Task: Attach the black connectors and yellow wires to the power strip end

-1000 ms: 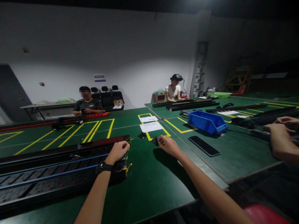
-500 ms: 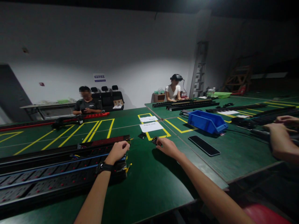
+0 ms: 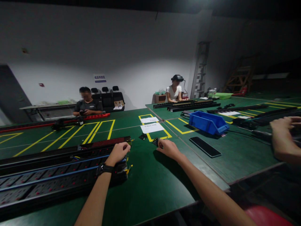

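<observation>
My left hand [image 3: 120,152], with a black watch [image 3: 105,169] on the wrist, is closed with curled fingers over the right end of the long black socket strips [image 3: 58,175]. Its fingertips are hidden, so I cannot tell what they grip. My right hand [image 3: 168,148] hovers just above the green table [image 3: 141,188], pinching a small black part [image 3: 155,142]. Another small black piece [image 3: 143,136] lies between the hands, farther back. Short yellow-tipped wires [image 3: 129,168] stick out from the strip ends.
Two paper sheets [image 3: 152,127] lie ahead on yellow tape outlines. To the right are a phone [image 3: 205,147] and a blue bin [image 3: 208,122]. Another person's hands [image 3: 283,131] are at the right edge. Two people sit across the table behind more strips [image 3: 192,105].
My hands stay almost where they were. The black part in my right hand has tilted slightly. The other person's hands at the right edge have shifted a little.
</observation>
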